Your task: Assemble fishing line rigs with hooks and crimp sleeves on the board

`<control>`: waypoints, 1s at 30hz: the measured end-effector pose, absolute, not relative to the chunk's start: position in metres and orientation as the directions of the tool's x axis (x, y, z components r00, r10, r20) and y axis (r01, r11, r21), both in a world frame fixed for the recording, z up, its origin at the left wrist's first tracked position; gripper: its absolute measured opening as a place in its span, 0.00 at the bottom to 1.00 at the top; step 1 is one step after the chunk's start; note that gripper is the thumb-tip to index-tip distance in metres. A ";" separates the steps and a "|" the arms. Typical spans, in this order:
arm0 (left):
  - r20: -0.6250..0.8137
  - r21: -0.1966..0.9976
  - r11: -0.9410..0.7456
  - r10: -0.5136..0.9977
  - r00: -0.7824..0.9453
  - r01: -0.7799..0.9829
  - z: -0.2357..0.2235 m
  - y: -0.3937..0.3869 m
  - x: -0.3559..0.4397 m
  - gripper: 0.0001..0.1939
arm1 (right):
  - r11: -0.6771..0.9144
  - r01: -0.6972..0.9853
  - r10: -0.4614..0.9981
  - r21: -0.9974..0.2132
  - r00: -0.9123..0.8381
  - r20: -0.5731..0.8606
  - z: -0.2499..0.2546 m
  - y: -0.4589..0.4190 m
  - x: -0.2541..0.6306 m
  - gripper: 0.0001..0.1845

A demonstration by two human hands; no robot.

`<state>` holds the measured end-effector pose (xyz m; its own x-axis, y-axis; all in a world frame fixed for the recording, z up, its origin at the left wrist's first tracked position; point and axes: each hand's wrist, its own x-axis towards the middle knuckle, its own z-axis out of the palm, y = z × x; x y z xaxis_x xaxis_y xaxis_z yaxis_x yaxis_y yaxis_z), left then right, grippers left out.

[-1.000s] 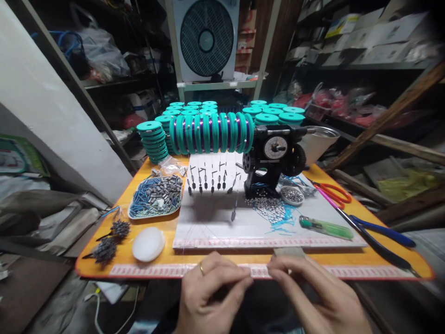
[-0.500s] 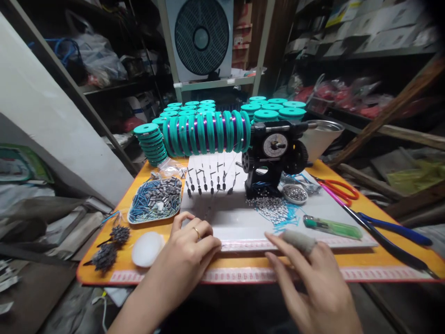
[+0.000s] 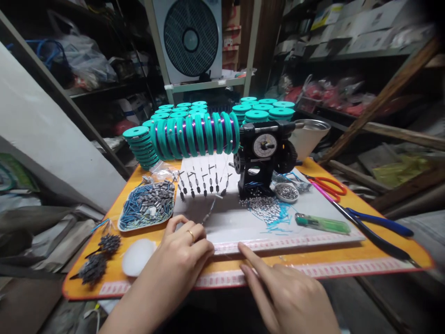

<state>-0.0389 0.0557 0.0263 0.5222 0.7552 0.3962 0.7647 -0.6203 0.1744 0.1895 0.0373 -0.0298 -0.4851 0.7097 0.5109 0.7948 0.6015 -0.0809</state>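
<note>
My left hand is closed at the board's front edge, thumb and fingers pinched together. A thin fishing line with small fittings runs up and away from its fingers; the exact grip is hidden. To its right, my right hand has index finger and thumb apart, the index tip touching or just over the printed measuring tape on the white board. Beyond both hands, a row of teal foam spools sits on a black winding machine with a dial. Several small dark rigs hang below the spools on lines.
At left are a tray of metal sinkers and blue tubes, a white round lump and dark clusters. Rightward lie loose beads, a small bead dish, a green cutter, blue-handled pliers and orange-handled scissors.
My right hand has moved left toward my left hand. The line with its fittings shows more clearly beyond my left fingers. The whole view has shifted slightly.
</note>
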 end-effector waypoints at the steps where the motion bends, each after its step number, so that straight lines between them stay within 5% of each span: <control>1: 0.398 0.179 -0.622 0.754 0.522 0.762 0.026 0.055 -0.038 0.10 | 0.595 0.801 0.709 -0.070 -0.482 0.514 -0.029 0.037 0.196 0.21; 7: 0.412 0.186 -0.645 0.736 0.537 0.741 0.023 0.056 -0.034 0.09 | 0.559 0.828 0.684 -0.036 -0.437 0.584 -0.027 0.036 0.217 0.21; 20: 0.434 0.252 -0.656 0.734 0.523 0.712 0.022 0.061 -0.027 0.08 | 0.563 0.800 0.720 -0.208 -0.351 0.598 -0.030 0.034 0.223 0.21; 30: 0.534 0.168 -0.600 0.722 0.439 0.782 0.026 0.053 -0.031 0.06 | 0.583 0.781 0.709 -0.222 -0.357 0.608 -0.033 0.037 0.224 0.20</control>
<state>-0.0308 0.0530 0.0257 0.4390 0.7222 0.5345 0.7824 -0.5998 0.1678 0.2235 0.0368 -0.0326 -0.3567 0.7093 0.6080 0.7813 0.5833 -0.2221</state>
